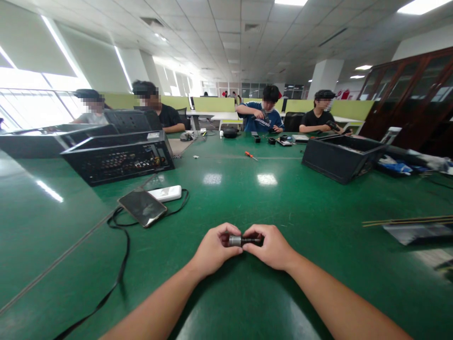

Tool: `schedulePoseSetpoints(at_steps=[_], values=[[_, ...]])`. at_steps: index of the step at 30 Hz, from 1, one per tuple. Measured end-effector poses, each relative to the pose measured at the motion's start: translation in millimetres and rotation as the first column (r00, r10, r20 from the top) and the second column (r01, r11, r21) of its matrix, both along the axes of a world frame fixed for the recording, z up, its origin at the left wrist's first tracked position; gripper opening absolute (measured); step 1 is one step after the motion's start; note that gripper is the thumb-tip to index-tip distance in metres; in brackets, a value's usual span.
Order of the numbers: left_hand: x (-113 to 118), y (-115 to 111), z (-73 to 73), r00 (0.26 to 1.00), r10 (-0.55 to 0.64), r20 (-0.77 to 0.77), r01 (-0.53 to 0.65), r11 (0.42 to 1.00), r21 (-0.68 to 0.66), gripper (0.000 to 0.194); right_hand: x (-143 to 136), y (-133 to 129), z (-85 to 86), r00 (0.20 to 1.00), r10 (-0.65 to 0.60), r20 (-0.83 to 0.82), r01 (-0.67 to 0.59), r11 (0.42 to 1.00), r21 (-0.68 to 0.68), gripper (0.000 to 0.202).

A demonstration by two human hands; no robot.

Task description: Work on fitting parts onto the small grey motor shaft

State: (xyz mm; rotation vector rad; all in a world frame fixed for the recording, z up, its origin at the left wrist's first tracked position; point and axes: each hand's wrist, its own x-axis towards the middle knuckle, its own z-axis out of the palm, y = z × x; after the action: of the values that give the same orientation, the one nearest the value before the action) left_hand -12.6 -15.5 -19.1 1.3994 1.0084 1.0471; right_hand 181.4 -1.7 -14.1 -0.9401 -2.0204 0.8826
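Both of my hands meet over the near middle of the green table (pixel 226 198), holding one small part. At its left end is a silver metal cylinder (pixel 235 241), gripped between the thumb and fingers of my left hand (pixel 214 248). A dark ridged shaft (pixel 247 240) runs out from the cylinder to the right. My right hand (pixel 272 246) is closed round that shaft, its thumb below and fingers above, hiding the far end. The thumbs nearly touch. What exact kind of part it is, I cannot make out.
Left of my hands, a phone (pixel 142 207) leans by a white power strip (pixel 165 193) with a black cable (pixel 123 264). Black computer cases (pixel 116 158) (pixel 339 158) stand on both sides. An orange screwdriver (pixel 250 155) lies farther off. Several people sit across the table.
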Motion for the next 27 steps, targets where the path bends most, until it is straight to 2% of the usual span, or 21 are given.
schedulePoseSetpoints(at_steps=[6, 15, 27], values=[[1.5, -1.1, 2.6, 1.000, -0.003, 0.000, 0.003, 1.000, 0.009, 0.032, 2.8, 1.1, -0.5, 1.000, 0.025, 0.015, -0.025, 1.000, 0.014, 0.022], [-0.4, 1.8, -2.8, 1.000, 0.011, -0.015, -0.011, 1.000, 0.014, 0.034, 2.9, 5.5, -6.1, 0.999, -0.003, 0.032, 0.003, 1.000, -0.005, 0.016], [-0.6, 0.3, -2.7, 0.999, 0.029, -0.014, -0.029, 1.000, 0.011, 0.034, 4.3, 5.5, -3.2, 0.998, -0.012, 0.069, 0.009, 0.999, 0.042, 0.011]])
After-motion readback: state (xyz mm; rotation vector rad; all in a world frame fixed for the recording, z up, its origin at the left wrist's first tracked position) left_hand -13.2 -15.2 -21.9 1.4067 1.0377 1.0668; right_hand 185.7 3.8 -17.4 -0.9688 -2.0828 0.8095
